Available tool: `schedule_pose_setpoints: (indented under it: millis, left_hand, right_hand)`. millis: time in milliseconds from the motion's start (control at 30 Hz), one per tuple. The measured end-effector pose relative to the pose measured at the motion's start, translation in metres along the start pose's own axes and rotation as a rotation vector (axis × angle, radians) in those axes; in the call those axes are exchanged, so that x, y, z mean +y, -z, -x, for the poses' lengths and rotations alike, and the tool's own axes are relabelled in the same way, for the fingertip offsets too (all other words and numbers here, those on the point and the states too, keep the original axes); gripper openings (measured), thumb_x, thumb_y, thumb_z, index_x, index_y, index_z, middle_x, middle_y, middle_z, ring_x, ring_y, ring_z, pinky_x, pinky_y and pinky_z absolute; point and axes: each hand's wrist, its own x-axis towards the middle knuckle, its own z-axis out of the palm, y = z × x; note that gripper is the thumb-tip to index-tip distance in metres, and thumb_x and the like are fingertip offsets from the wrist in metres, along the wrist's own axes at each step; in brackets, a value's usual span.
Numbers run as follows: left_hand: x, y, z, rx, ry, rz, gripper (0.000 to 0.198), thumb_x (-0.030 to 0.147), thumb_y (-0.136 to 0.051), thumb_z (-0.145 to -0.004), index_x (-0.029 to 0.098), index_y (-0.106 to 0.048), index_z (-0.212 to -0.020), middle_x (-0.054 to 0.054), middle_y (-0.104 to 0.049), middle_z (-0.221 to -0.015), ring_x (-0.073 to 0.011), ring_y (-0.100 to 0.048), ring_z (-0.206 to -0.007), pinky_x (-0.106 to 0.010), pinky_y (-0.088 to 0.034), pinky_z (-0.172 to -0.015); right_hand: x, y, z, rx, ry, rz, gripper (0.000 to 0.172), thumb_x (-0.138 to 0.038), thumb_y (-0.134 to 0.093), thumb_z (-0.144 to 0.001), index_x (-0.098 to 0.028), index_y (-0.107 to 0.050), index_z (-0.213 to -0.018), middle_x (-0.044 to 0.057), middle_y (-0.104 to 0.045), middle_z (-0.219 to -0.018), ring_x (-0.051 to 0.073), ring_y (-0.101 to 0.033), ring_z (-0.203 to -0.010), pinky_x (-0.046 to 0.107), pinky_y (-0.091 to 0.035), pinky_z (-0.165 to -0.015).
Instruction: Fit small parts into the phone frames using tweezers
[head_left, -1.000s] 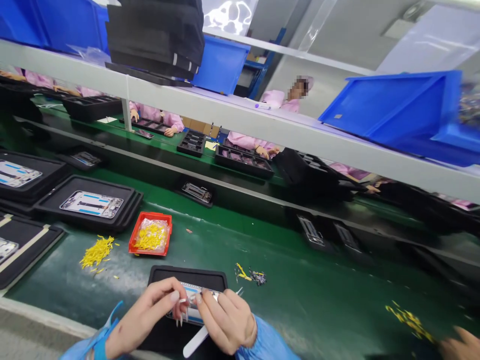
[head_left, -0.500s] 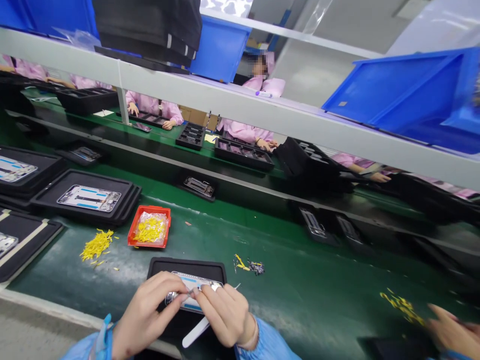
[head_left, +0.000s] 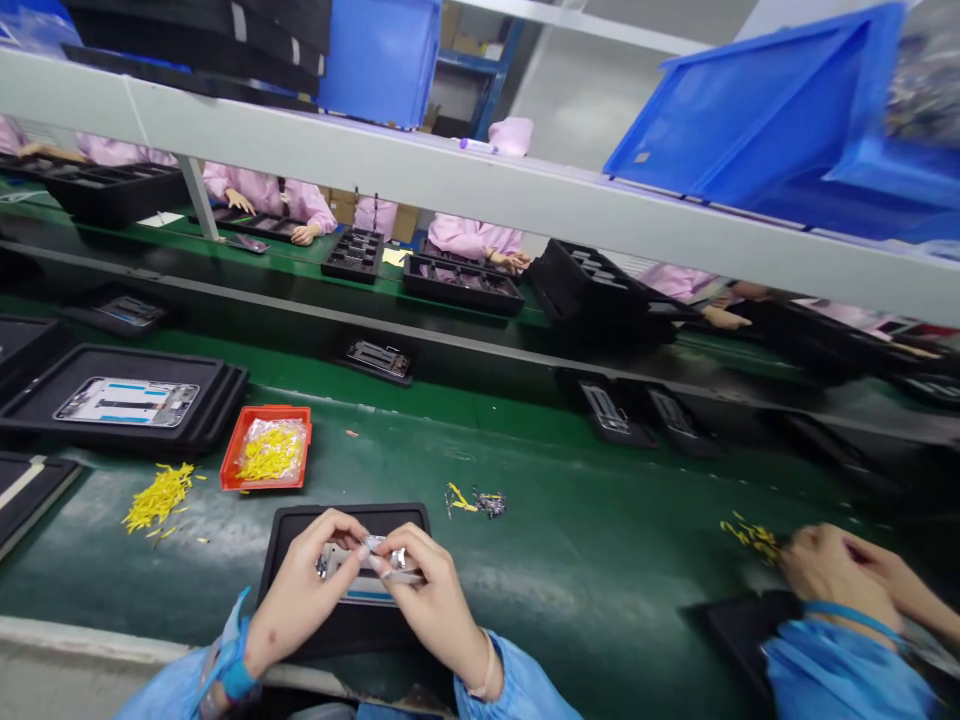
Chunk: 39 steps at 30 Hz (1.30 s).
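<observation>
My left hand (head_left: 311, 585) and my right hand (head_left: 439, 595) meet over a phone frame (head_left: 367, 592) that lies in a black tray (head_left: 300, 640). Both are closed, thumb against fingers. Between their fingertips is a small silvery piece (head_left: 373, 543), too small to name. A slim white tool (head_left: 405, 577), tweezers-like in shape, lies in my right hand's grip, mostly covered by the fingers. The hands hide much of the phone frame; its white face and a blue strip show below them.
Yellow strips lie in a pile (head_left: 159, 497) and in a red bin (head_left: 227, 460). Small dark and yellow bits (head_left: 487, 502) sit beyond the tray. Stacked trays (head_left: 225, 400) stand left. At right, a co-worker's hands (head_left: 840, 570) work over another black tray (head_left: 742, 630). A shelf (head_left: 420, 180) spans above.
The view has shifted, so the bench things sit further left. The white tool has swung up from below my right hand to lie over the phone frame. The co-worker's hands show more fully.
</observation>
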Motion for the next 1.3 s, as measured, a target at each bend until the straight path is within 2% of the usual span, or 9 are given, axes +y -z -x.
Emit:
schedule_pose_setpoints:
  millis: [100,300,400,567,700,867,1033,1100,1300]
  left_hand:
    - [-0.004,-0.009,0.0,0.035,0.117,0.218,0.038,0.042,-0.066,-0.073,0.019,-0.057,-0.102,-0.005,-0.065,-0.085,-0.018,-0.064,-0.079,-0.029,-0.054,-0.075]
    - [-0.011,-0.022,0.007,-0.018,0.207,0.278,0.036,0.049,-0.067,-0.074,0.016,-0.062,-0.089,-0.007,-0.067,-0.086,-0.0206,-0.066,-0.082,-0.031,-0.055,-0.077]
    - [-0.016,-0.018,0.01,0.038,0.007,0.057,0.027,0.036,-0.062,-0.08,0.019,-0.063,-0.101,-0.009,-0.067,-0.094,-0.0191,-0.066,-0.084,-0.03,-0.056,-0.077]
    - [-0.02,-0.001,0.01,0.063,-0.613,-0.6,0.022,0.014,-0.05,-0.086,0.025,-0.069,-0.087,-0.008,-0.067,-0.101,-0.0188,-0.064,-0.092,-0.031,-0.053,-0.08]
    - [-0.02,0.003,0.012,-0.014,-0.81,-0.773,0.028,0.008,-0.043,-0.087,0.024,-0.066,-0.088,-0.005,-0.069,-0.094,-0.0156,-0.064,-0.085,-0.03,-0.051,-0.082]
    - [-0.023,-0.006,0.015,-0.076,-0.574,-0.714,0.023,0.013,-0.042,-0.087,0.022,-0.063,-0.086,-0.006,-0.067,-0.088,-0.0169,-0.064,-0.081,-0.028,-0.051,-0.077]
    - [-0.031,-0.025,0.005,-0.253,-0.179,-0.572,0.018,0.017,-0.042,-0.083,0.021,-0.057,-0.074,-0.003,-0.063,-0.078,-0.0168,-0.063,-0.074,-0.026,-0.051,-0.067]
    - [-0.033,-0.032,-0.001,-0.296,-0.108,-0.571,0.017,0.015,-0.044,-0.081,0.022,-0.058,-0.074,-0.002,-0.063,-0.079,-0.0179,-0.063,-0.076,-0.027,-0.051,-0.069]
    - [-0.037,-0.037,-0.016,-0.184,-0.057,-0.478,0.018,0.018,-0.044,-0.081,0.02,-0.061,-0.076,-0.004,-0.061,-0.08,-0.0178,-0.062,-0.074,-0.026,-0.05,-0.069]
  right_hand:
    - [0.007,-0.009,0.007,0.075,-0.247,-0.184,0.021,-0.038,-0.064,-0.077,-0.018,-0.064,-0.071,0.001,-0.057,-0.063,0.013,-0.048,-0.053,0.023,-0.039,-0.05]
    - [0.013,-0.017,0.02,0.17,-0.506,-0.471,0.04,-0.057,-0.072,-0.064,-0.018,-0.063,-0.069,0.0,-0.054,-0.061,0.012,-0.043,-0.053,0.025,-0.037,-0.051]
    - [0.013,-0.012,0.024,0.125,-0.57,-0.517,0.042,-0.058,-0.073,-0.063,-0.018,-0.062,-0.07,-0.004,-0.046,-0.056,0.009,-0.034,-0.048,0.022,-0.028,-0.045]
    - [0.012,0.001,0.029,-0.077,-0.734,-0.621,0.044,-0.056,-0.077,-0.059,-0.018,-0.058,-0.071,-0.008,-0.042,-0.054,0.004,-0.023,-0.041,0.021,-0.016,-0.04]
    - [0.014,0.008,0.035,-0.17,-0.779,-0.668,0.042,-0.053,-0.076,-0.06,-0.017,-0.059,-0.072,-0.007,-0.047,-0.057,0.002,-0.023,-0.039,0.02,-0.015,-0.039]
    - [0.03,0.022,0.039,0.056,-0.71,-0.637,0.048,-0.051,-0.074,-0.066,-0.02,-0.064,-0.1,-0.006,-0.048,-0.065,0.003,-0.023,-0.04,0.021,-0.016,-0.038]
    - [0.047,0.029,0.02,0.301,-0.541,-0.809,0.038,-0.057,-0.063,-0.073,-0.019,-0.061,-0.071,0.003,-0.054,-0.071,0.014,-0.049,-0.058,0.029,-0.045,-0.056]
    - [0.052,0.027,0.011,0.308,-0.477,-0.798,0.042,-0.06,-0.057,-0.077,-0.021,-0.056,-0.064,0.005,-0.055,-0.075,0.019,-0.055,-0.073,0.033,-0.048,-0.069]
    - [0.066,0.021,0.005,0.144,-0.359,-0.703,0.04,-0.062,-0.05,-0.083,-0.022,-0.051,-0.075,0.002,-0.054,-0.081,0.014,-0.052,-0.062,0.031,-0.049,-0.064]
